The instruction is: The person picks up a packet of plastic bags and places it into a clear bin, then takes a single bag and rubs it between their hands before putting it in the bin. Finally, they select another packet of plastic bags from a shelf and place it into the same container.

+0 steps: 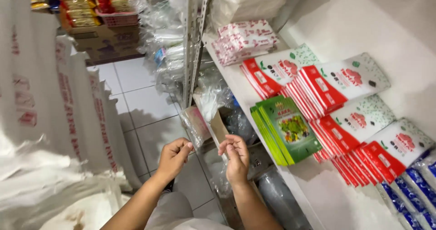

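Two bare hands held close together in front of a white shelf stacked with packets.

The left hand (174, 156) is curled, fingers bent in and its grip closed on nothing that can be made out; the right hand (236, 158) has its fingers drawn toward the thumb in a loose pinch, and whether it holds anything I cannot tell. The nearest stock is the stack of green packets (286, 129), lying flat at the front edge of the white shelf (334, 198), just right of the right hand, its long axis running from the shelf edge back toward the wall. Red-and-white packets (336, 91) overlap in rows behind it. Clear plastic bags (213, 96) hang beside the shelf post, and white sacks (68, 112) line the tiled floor (136, 103) at left.
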